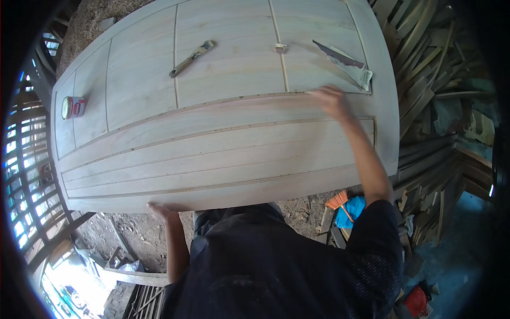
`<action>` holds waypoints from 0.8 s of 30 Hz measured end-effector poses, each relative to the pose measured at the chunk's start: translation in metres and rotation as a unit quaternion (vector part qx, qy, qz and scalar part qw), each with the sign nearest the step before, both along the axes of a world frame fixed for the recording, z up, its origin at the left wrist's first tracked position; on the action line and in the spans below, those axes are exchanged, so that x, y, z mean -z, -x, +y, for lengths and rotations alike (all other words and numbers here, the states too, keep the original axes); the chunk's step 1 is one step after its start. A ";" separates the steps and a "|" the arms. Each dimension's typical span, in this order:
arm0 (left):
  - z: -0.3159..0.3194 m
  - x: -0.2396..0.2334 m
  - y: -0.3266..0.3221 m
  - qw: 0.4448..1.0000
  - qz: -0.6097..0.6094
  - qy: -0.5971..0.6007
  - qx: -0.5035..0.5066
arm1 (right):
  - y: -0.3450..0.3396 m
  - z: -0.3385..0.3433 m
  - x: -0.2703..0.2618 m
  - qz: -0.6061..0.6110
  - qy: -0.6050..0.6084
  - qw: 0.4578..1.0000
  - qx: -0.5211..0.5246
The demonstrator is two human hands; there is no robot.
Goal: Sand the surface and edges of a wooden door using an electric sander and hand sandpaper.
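A large pale wooden door [223,139] with grooved panels lies flat before me. My right hand [331,103] is at the long moulding between two panels, towards the right end, with its fingertips bunched on the strip. Whether something small is pinched there, I cannot tell. At the near edge of the door rests my left hand [161,211], its fingers partly hidden. Beyond my right hand lie a torn, folded sheet of sandpaper [346,65] and a small folded piece of sandpaper [280,48]. A worn, stained brush or scraper [191,59] lies across a panel groove.
A red and white tin [73,107] stands at the door's left end. Stacked timber offcuts [422,67] crowd the right side. Below the near edge are an orange broom [338,199] and a blue plastic bag [352,211]. A wooden lattice wall [30,159] rises at left.
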State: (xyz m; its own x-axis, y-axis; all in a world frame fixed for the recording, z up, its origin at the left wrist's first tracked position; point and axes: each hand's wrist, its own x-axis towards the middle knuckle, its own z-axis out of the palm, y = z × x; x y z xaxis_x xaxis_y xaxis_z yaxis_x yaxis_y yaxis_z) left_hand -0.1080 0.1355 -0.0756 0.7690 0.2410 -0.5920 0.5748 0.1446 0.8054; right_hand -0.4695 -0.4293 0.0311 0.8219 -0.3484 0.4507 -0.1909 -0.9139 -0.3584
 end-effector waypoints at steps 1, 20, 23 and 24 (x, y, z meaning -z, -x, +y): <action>-0.002 0.001 -0.001 1.000 -0.002 -0.025 -0.011 | -0.030 0.013 0.011 0.029 -0.026 0.999 -0.031; -0.016 -0.018 0.008 0.999 -0.012 0.015 -0.039 | -0.185 0.062 0.054 0.050 -0.013 0.980 -0.190; -0.023 -0.024 0.011 0.998 -0.008 -0.025 -0.054 | -0.096 0.017 0.014 0.069 0.017 0.990 -0.122; -0.025 -0.024 0.012 0.998 -0.004 -0.022 -0.057 | -0.090 0.018 0.014 0.116 0.016 0.986 -0.119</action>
